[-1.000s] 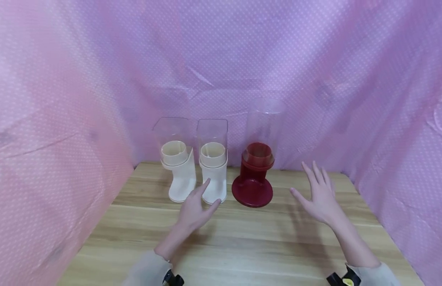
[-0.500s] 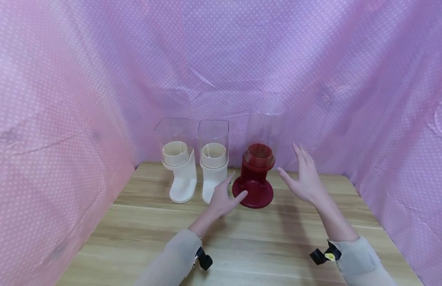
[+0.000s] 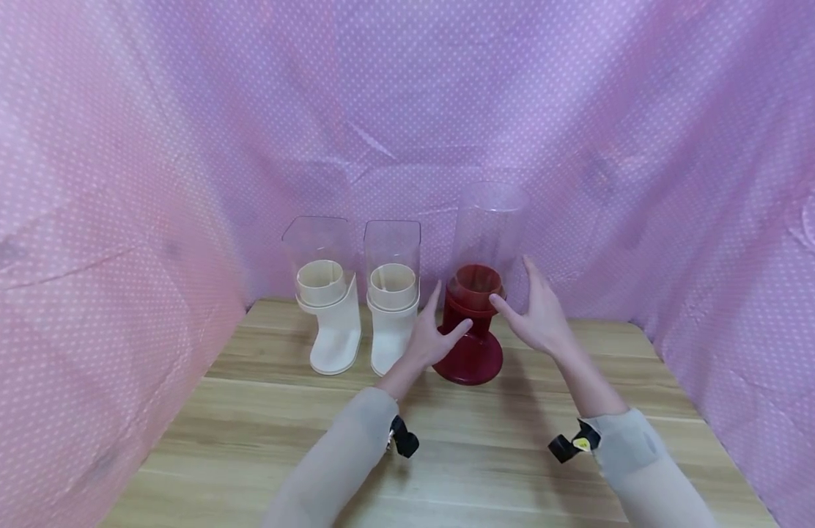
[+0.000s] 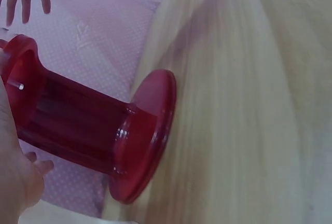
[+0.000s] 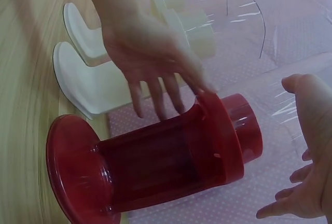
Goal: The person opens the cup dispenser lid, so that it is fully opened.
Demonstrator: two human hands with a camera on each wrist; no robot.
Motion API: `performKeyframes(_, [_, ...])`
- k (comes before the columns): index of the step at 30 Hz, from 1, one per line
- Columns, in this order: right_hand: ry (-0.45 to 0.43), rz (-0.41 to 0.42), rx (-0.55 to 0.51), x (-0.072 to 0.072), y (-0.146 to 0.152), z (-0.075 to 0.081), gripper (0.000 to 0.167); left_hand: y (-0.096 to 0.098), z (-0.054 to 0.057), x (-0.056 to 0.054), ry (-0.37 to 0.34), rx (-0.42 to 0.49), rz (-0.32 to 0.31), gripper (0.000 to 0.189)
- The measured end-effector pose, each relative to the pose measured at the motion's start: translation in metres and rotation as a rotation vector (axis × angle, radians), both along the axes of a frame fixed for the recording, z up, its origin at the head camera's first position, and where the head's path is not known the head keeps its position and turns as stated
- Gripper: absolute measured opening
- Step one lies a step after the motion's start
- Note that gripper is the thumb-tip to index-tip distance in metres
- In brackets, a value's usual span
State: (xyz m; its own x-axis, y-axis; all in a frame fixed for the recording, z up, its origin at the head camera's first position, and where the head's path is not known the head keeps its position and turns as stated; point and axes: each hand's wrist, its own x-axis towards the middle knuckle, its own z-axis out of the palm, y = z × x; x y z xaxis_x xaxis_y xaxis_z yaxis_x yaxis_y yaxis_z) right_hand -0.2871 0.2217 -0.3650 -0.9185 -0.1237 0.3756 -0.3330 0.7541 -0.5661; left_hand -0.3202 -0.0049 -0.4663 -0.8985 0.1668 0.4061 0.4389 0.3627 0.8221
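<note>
A red stand (image 3: 470,363) with a round base, an upright column and a ring-shaped top stands on the table. A tall clear cylinder (image 3: 490,227) rises from it. My left hand (image 3: 429,339) is at the stand's left side, thumb spread in front of the column and fingers extended. In the right wrist view its fingertips lie right at the edge of the red top (image 5: 220,136). On the other side my right hand (image 3: 539,317) is spread beside the lower cylinder, its fingers straight and its thumb overlapping the red ring's edge in the head view.
Two white stands, one at the far left (image 3: 338,341) and one beside my left hand (image 3: 386,345), carry cream rings and clear square-topped covers. The wooden table (image 3: 249,440) ends at a pink dotted cloth (image 3: 407,110) behind and at both sides.
My left hand has moved right and forward from the nearer white stand to the red one. My right hand has come left toward the clear cylinder. The stands have stayed put.
</note>
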Motion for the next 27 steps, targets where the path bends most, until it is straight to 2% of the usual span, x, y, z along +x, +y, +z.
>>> performKeyframes(5, [-0.042, 0.012, -0.041, -0.009, -0.006, -0.005, 0.101, 0.01, 0.009, -0.006, 0.065, 0.033, -0.002, 0.102])
performKeyframes(10, [-0.067, 0.03, -0.094, -0.016, -0.01, -0.008, 0.096, 0.016, 0.018, -0.009, 0.118, 0.035, 0.025, 0.099])
performKeyframes(18, [-0.106, 0.098, -0.255, -0.024, -0.01, -0.013, 0.096, 0.023, 0.027, -0.015, 0.18, 0.056, 0.023, 0.088])
performKeyframes(27, [-0.065, 0.126, -0.309, -0.017, -0.003, -0.011, 0.092, 0.025, 0.033, -0.008, 0.243, 0.053, 0.03, 0.09])
